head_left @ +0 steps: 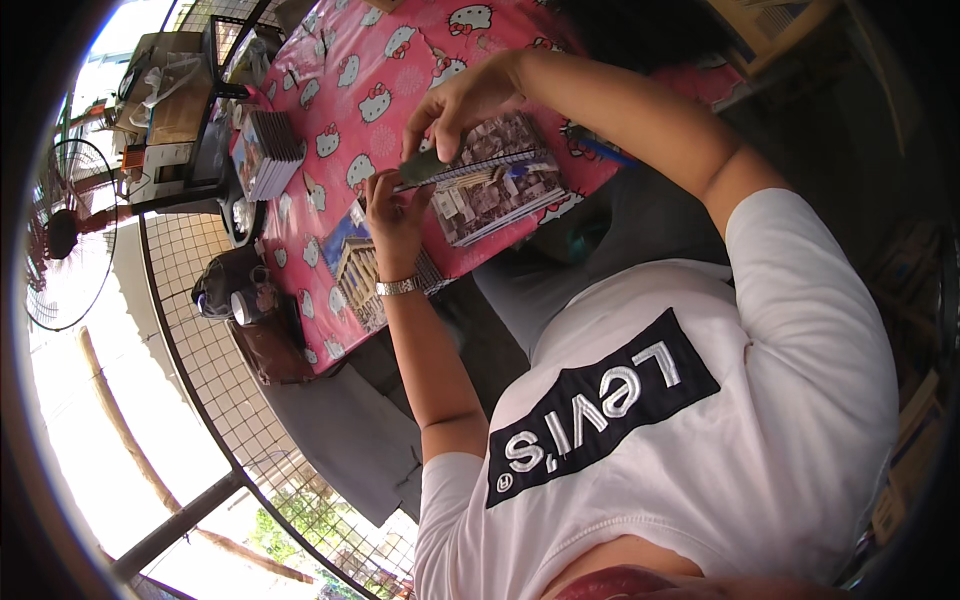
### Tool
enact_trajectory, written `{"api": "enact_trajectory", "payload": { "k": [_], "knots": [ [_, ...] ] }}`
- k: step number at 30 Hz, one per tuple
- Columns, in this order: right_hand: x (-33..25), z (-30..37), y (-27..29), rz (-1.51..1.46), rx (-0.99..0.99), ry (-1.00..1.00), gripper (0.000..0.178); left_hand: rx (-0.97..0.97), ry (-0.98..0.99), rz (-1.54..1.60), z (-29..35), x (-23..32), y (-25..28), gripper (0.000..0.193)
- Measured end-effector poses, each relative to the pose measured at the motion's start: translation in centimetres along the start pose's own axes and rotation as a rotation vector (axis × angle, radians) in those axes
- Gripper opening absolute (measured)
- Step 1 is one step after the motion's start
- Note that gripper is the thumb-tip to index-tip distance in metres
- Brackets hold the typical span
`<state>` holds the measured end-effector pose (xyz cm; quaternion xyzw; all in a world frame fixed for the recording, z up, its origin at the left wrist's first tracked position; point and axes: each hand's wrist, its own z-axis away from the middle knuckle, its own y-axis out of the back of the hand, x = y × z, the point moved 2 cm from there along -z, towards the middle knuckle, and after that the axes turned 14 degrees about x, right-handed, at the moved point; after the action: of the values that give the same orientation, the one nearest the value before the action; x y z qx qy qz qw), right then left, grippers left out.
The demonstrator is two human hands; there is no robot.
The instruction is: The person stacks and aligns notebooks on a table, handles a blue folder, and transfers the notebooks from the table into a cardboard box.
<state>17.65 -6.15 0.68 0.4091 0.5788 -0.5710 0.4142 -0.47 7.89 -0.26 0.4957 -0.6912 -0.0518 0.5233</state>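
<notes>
A dark green oblong thing (424,167), too blurred to name, lies between my two hands. My right hand (460,108) reaches over from above, thumb and fingers closed on its upper edge. The fingers of my left hand (394,218), with a metal-band watch at the wrist, pinch its left end. Just right of and below it is a spiral-bound notebook (495,190) with a photo-print cover and a dark wire coil along its middle. Partly behind my left wrist lies another wire-bound notebook (352,262) showing a columned building.
A pink cartoon-print cloth (325,140) covers the table. A stack of notebooks (268,157) stands at its left, near cardboard boxes (178,95). Dark and brown bags (262,340) hang by the left edge. A fan (65,235) stands beyond. A blue pen-like thing (605,150) lies under my right forearm.
</notes>
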Motion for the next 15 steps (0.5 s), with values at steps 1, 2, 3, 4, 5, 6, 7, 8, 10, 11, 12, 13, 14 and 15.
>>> {"api": "enact_trajectory", "payload": {
  "k": [1,2,3,4,5,6,7,8,10,11,12,13,14,15],
  "knots": [
    [0.0,-0.2,0.1,0.084,0.022,0.001,0.054,-0.009,0.01,0.044,0.0,-0.4,0.1,0.033],
    [-0.1,-0.4,0.1,0.168,0.043,0.003,0.054,-0.018,0.019,0.088,0.0,-1.1,0.1,0.031],
    [0.0,-0.6,0.2,0.252,0.065,0.0,0.054,-0.026,0.032,0.136,0.0,-1.3,0.1,0.029],
    [0.1,-0.6,0.1,0.172,0.022,0.0,0.054,-0.033,0.048,0.15,0.1,-1.5,0.1,0.028],
    [0.3,-0.6,-0.1,0.092,-0.021,0.0,0.053,-0.039,0.065,0.164,0.1,-1.8,0.2,0.027],
    [0.5,-0.3,-0.1,0.011,-0.059,-0.001,0.053,-0.049,0.081,0.182,0.2,-1.8,0.1,0.027],
    [0.3,0.0,0.2,0.056,0.057,-0.046,0.05,-0.044,0.084,0.175,0.4,-1.9,0.1,0.027],
    [0.6,-0.1,1.0,0.333,0.122,-0.039,0.049,-0.039,0.086,0.168,0.6,-1.9,0.2,0.027],
    [1.4,-0.3,4.4,0.894,0.271,-0.012,0.048,-0.031,0.073,0.167,0.2,-1.2,-0.1,0.027],
    [2.9,-0.1,5.4,1.109,0.403,-0.069,0.05,-0.02,0.072,0.168,0.3,-0.9,-0.3,0.027],
    [4.8,0.5,6.3,1.323,0.536,-0.126,0.052,-0.006,0.073,0.169,0.4,-0.7,-0.4,0.027],
    [5.0,1.1,6.2,1.537,0.666,-0.18,0.053,0.023,0.102,0.169,0.7,-1.0,-0.3,0.026],
    [5.8,1.4,5.1,1.511,0.738,-0.142,0.058,0.051,0.13,0.168,1.2,-1.3,-0.2,0.026],
    [5.3,1.1,3.4,1.494,0.755,0.055,0.052,0.077,0.167,0.172,1.9,-1.6,-0.3,0.025]
  ]
}}
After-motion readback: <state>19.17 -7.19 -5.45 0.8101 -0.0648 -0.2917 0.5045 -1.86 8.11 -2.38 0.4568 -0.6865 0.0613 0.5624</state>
